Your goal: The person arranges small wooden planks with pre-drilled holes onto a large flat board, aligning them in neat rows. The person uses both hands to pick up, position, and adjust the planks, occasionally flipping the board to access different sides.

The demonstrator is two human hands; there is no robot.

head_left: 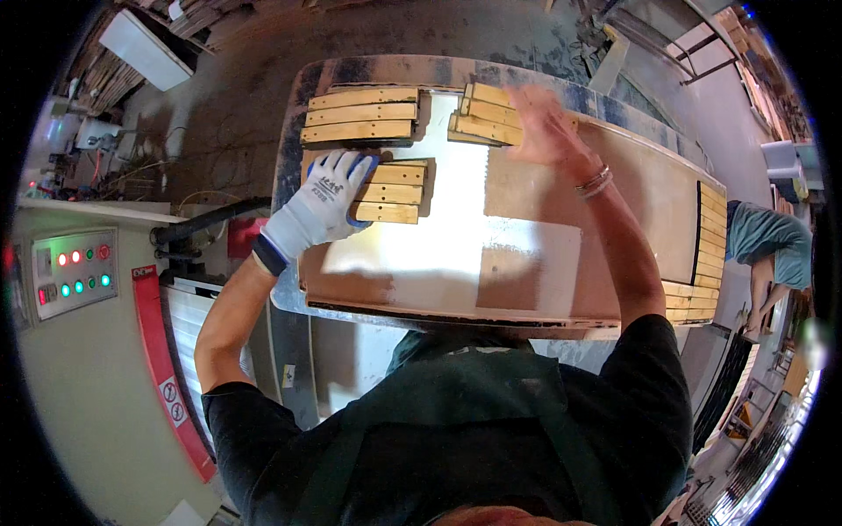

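Lying flat, pale slat bundles (390,188)

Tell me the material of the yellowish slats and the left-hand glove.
Yellowish slats: look like bare, unfinished wood; pale matte faces with faint grain lines and darker sawn edges. White glove on the left hand: seems knitted fabric with a blue coating, probably rubbery, at the fingertips.

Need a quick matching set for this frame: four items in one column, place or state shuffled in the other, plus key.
1. left hand
2. right hand
3. control panel
4. wood slat stack at the board's right edge

A. bare, blurred, on the far slats
B. red and green lights, far left
C. white glove, flat on a slat bundle
D. no hand on it

Pairs: 1-C, 2-A, 3-B, 4-D
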